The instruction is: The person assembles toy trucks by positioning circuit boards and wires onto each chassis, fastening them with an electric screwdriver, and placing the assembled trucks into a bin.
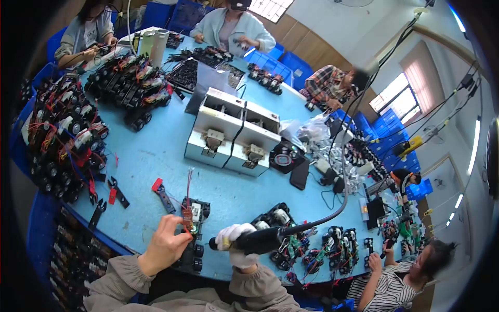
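My left hand is bare, with thumb and forefinger pinched at the lower end of a small red circuit board. Thin wires rise from that board, over a black toy car chassis with wheels, lying at the table's near edge. In a white glove, my right hand is wrapped round a black electric screwdriver. The tool lies roughly level, its tip pointing left towards the chassis, and its cable runs up to the right. My left hand partly covers the chassis.
Piles of wired chassis line the left side. Pliers and a red-and-black tool lie nearby. A white metal box, a phone and more chassis share the blue table. Several other people work around it.
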`<state>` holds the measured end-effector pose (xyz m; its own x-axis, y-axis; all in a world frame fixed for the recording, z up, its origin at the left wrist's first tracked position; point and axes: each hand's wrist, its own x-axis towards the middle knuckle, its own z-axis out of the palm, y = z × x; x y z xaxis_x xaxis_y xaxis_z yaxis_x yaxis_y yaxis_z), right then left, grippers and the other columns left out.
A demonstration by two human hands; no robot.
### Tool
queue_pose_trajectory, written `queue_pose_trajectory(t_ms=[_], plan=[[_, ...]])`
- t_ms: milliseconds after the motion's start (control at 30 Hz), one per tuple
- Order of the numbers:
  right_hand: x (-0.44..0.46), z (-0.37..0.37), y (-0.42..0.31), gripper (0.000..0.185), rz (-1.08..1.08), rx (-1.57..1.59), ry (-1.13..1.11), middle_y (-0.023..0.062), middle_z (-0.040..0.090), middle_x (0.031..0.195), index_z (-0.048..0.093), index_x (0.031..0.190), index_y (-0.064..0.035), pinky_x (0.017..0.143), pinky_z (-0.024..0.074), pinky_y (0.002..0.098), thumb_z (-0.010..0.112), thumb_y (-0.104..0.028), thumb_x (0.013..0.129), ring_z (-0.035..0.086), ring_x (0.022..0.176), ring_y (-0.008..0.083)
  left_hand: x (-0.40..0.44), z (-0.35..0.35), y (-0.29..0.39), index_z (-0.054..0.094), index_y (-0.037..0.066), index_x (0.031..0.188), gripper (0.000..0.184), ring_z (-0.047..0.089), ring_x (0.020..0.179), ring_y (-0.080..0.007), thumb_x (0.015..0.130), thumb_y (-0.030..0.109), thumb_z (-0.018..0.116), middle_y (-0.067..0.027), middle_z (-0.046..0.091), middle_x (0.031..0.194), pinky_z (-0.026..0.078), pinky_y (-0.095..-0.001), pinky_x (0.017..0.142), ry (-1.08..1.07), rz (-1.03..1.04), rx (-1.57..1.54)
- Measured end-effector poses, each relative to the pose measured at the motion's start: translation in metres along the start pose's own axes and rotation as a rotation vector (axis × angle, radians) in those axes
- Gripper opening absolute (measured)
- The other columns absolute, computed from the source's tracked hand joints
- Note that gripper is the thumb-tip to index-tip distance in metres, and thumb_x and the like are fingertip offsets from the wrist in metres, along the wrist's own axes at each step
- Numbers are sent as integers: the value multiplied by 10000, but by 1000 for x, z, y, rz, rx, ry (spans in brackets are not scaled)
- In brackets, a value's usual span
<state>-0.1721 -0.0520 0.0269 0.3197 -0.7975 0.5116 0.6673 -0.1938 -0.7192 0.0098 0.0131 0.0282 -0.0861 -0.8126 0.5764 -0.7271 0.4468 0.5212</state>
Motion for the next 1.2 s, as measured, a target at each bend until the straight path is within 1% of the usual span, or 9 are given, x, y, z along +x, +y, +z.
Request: queue_pose_trajectory(t_ms=[133,333,433,567,833,967,1000,1100,1200], plan=[[-2,1,-2,690,43,11,11,75,483,630,471,843,-14,509,408,332,679,-642,646,478,504,193,-4,12,6,523,-10,739,180,544,678,-299,675,-6,691,-159,523,892,455,-366,647,36,-448,-422],[5,1,-9,696,12,-112,82,99,504,623,476,832,-17,494,441,350,546,-699,713,501,478,213,-8,27,-7,408,-8,836,238,527,563,-219,761,0,634,-139,527,657,407,-310,539,-33,-663,-548],[46,-20,-27,643,-146,-83,116,102,527,654,476,845,-20,512,455,353,571,-647,741,523,505,221,-13,27,-16,377,31,882,244,490,728,-52,781,-53,583,-19,538,785,411,-208,639,-99,-686,-718],[133,-71,-53,686,-377,-246,237,68,510,577,502,799,-74,449,445,339,382,-749,769,530,479,217,-18,34,-25,392,13,887,251,513,636,-67,752,-28,600,-48,574,689,420,-241,563,-93,-676,-801],[226,-109,-16,621,-168,-304,403,30,474,562,480,701,-101,401,421,267,524,-721,712,460,427,138,-5,24,-25,400,8,908,263,483,621,-33,747,-23,605,-34,589,696,404,-210,556,-182,-786,-881],[215,-101,-8,661,-417,-612,674,27,426,544,443,683,-74,382,394,239,500,-731,718,424,409,122,-5,25,-27,396,13,917,272,461,589,-45,747,-20,605,-40,577,667,392,-220,539,-173,-794,-875],[203,-95,-8,529,-460,-493,629,56,437,569,460,729,-24,406,422,257,480,-537,855,459,432,138,-7,26,-26,395,15,920,275,455,579,-50,746,-18,606,-42,572,654,388,-225,534,-169,-794,-866],[190,-81,-2,537,-591,-580,551,64,445,525,470,699,-18,412,432,249,479,-530,859,497,435,149,-8,23,-28,374,27,980,311,513,716,-42,769,-31,595,-62,628,805,396,-209,613,-269,-813,-820],[181,-57,-10,571,-450,-772,634,76,486,527,493,672,-27,404,442,253,495,-576,829,507,423,147,-7,24,-24,386,22,954,284,460,578,-74,759,-9,590,-43,551,638,359,-239,530,-181,-761,-776]])
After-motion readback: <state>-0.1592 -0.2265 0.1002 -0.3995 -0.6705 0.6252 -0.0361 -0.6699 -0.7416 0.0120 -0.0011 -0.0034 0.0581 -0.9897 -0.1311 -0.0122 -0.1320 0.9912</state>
